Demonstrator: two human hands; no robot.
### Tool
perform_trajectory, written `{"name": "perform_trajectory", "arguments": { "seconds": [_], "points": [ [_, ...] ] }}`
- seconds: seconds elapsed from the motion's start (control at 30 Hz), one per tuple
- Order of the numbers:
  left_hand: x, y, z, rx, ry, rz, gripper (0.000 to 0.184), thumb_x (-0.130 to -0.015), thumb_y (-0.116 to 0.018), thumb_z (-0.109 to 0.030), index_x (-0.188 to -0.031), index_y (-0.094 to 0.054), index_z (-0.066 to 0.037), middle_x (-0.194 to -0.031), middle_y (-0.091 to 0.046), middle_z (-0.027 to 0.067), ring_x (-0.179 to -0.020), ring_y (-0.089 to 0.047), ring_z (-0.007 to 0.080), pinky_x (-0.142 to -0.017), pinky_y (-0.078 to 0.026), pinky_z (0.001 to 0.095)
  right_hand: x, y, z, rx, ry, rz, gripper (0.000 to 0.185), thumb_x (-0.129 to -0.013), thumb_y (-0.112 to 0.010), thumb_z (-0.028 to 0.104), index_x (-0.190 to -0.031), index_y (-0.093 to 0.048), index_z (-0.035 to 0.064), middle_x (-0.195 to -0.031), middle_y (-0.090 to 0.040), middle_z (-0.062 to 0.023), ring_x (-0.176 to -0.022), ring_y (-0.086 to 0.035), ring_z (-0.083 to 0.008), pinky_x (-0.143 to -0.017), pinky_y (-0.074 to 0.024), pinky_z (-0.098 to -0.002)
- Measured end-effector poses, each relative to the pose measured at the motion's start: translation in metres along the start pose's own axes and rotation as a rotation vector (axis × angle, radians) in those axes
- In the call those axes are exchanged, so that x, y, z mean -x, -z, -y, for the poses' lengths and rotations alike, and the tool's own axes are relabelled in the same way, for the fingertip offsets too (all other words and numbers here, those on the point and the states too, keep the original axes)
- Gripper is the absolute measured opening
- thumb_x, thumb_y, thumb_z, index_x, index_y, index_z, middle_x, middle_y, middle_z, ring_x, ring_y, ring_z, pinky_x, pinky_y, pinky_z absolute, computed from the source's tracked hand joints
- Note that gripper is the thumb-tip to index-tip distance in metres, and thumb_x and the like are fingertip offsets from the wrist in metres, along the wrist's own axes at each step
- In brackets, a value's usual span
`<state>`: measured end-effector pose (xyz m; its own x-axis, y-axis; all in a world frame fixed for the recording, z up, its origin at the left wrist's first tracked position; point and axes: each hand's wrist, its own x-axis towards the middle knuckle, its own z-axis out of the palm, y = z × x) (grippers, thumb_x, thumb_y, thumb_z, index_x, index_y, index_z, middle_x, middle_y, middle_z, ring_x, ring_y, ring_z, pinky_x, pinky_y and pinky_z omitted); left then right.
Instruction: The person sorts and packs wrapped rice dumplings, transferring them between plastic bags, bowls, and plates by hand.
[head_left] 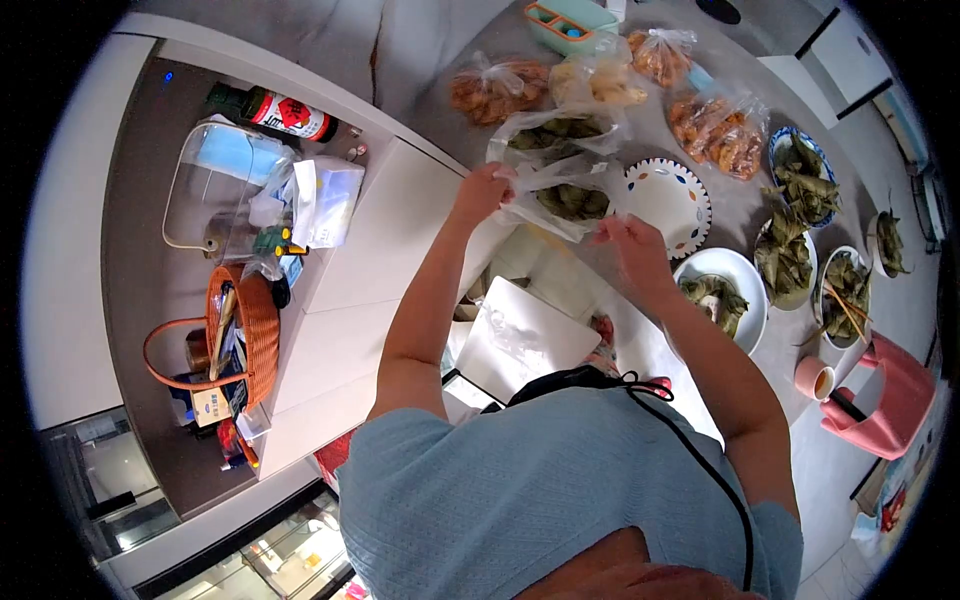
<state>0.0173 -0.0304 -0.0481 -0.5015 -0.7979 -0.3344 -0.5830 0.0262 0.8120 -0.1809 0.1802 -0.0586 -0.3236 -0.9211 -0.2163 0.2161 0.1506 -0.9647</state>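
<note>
A clear plastic bag is stretched between my two hands at the table's near edge. My left hand pinches its left side. On the right, my right hand grips the other side of the rim, fingers closed. Dark green leaf-wrapped dumplings show inside the bag. Just beyond it, more wrapped dumplings sit in clear plastic. A white plate with a patterned rim stands right beside the bag. Close to my right forearm is a white bowl holding a few wrapped dumplings.
Bags of orange-brown food and a green container stand at the back. Several bowls of leaf-wrapped dumplings line the right, near a pink cup and pink chair. A wicker basket and bottle occupy the left shelf.
</note>
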Motion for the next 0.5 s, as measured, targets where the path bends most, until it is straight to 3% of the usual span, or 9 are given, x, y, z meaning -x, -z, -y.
{"name": "perform_trajectory", "arguments": {
  "seconds": [0.07,0.1,0.17,0.2,0.27,0.37,0.4,0.47,0.5],
  "points": [
    [0.005,-0.004,0.006,0.028,0.135,0.117,0.031,-0.083,-0.053,-0.015,-0.112,-0.06,-0.003,-0.091,-0.068,0.0133,-0.08,-0.066,0.0189,-0.065,-0.051,0.031,-0.005,0.01,0.006,0.133,-0.057,0.032,0.029,-0.095,-0.053,0.025,-0.093,-0.063,-0.002,-0.079,-0.064,-0.0052,-0.074,-0.058,-0.011,-0.071,-0.0446,-0.0242],
    [0.003,-0.003,0.015,0.031,0.134,0.11,0.031,-0.083,-0.053,-0.015,-0.112,-0.06,-0.003,-0.091,-0.068,0.0133,-0.08,-0.066,0.0189,-0.065,-0.051,0.031,-0.008,0.014,0.009,0.265,-0.113,0.055,0.028,-0.095,-0.053,0.023,-0.093,-0.063,-0.003,-0.08,-0.065,-0.0064,-0.075,-0.06,-0.0126,-0.072,-0.0461,-0.025],
    [-0.003,-0.001,0.026,-0.431,-0.294,-0.095,0.034,-0.084,-0.057,-0.019,-0.114,-0.059,-0.004,-0.113,-0.062,0.015,-0.103,-0.06,0.0264,-0.085,-0.048,0.0367,-0.007,0.017,0.007,0.178,-0.092,0.053,0.027,-0.094,-0.055,0.023,-0.094,-0.063,-0.0022,-0.081,-0.065,-0.007,-0.076,-0.062,-0.0135,-0.072,-0.0474,-0.0261],
    [-0.011,0.001,0.03,-0.426,-0.292,-0.102,0.034,-0.084,-0.057,-0.019,-0.114,-0.059,-0.004,-0.113,-0.062,0.015,-0.103,-0.06,0.0264,-0.085,-0.048,0.0367,-0.007,0.018,0.005,0.088,-0.079,0.046,0.026,-0.093,-0.056,0.023,-0.095,-0.064,-0.0014,-0.083,-0.066,-0.0076,-0.077,-0.063,-0.0143,-0.072,-0.0486,-0.0272],
    [-0.024,0.0,0.019,-0.452,-0.424,-0.184,0.042,-0.085,-0.059,-0.026,-0.121,-0.056,-0.005,-0.127,-0.055,0.0137,-0.116,-0.051,0.0315,-0.098,-0.039,0.0412,-0.009,0.02,0.005,0.124,-0.087,0.051,0.025,-0.093,-0.056,0.023,-0.095,-0.063,-0.0013,-0.084,-0.065,-0.0075,-0.077,-0.063,-0.0147,-0.073,-0.049,-0.027],
    [-0.051,-0.033,0.011,-0.621,-0.601,-0.171,0.048,-0.086,-0.057,-0.03,-0.127,-0.051,-0.007,-0.125,-0.056,0.0135,-0.115,-0.053,0.0319,-0.097,-0.04,0.0426,-0.011,0.021,0.004,0.147,-0.098,0.065,0.024,-0.094,-0.054,0.019,-0.101,-0.06,-0.0027,-0.088,-0.064,-0.0082,-0.08,-0.063,-0.0153,-0.074,-0.0502,-0.0276],
    [-0.059,-0.044,0.008,-0.618,-0.599,-0.174,0.048,-0.086,-0.057,-0.03,-0.127,-0.051,-0.007,-0.125,-0.056,0.0135,-0.115,-0.053,0.0319,-0.097,-0.04,0.0426,-0.011,0.021,0.004,0.135,-0.103,0.078,0.024,-0.095,-0.052,0.016,-0.107,-0.057,-0.0041,-0.091,-0.063,-0.0091,-0.083,-0.062,-0.0156,-0.074,-0.051,-0.0284],
    [-0.075,-0.062,0.004,-0.622,-0.233,0.05,0.053,-0.087,-0.054,-0.036,-0.132,-0.047,-0.009,-0.125,-0.057,0.0128,-0.114,-0.053,0.0311,-0.097,-0.04,0.0428,-0.009,0.018,0.01,0.072,-0.111,0.066,0.024,-0.094,-0.052,0.014,-0.11,-0.055,-0.0035,-0.094,-0.062,-0.0095,-0.085,-0.062,-0.0155,-0.075,-0.051,-0.0287],
    [-0.082,-0.067,0.013,-0.617,-0.231,0.049,0.053,-0.087,-0.054,-0.036,-0.132,-0.047,-0.009,-0.125,-0.057,0.0128,-0.114,-0.053,0.0311,-0.097,-0.04,0.0428,-0.007,0.018,0.015,0.006,-0.12,0.052,0.026,-0.094,-0.053,0.013,-0.114,-0.053,-0.0028,-0.098,-0.061,-0.0098,-0.088,-0.061,-0.0155,-0.076,-0.051,-0.0289]
  ]
}}
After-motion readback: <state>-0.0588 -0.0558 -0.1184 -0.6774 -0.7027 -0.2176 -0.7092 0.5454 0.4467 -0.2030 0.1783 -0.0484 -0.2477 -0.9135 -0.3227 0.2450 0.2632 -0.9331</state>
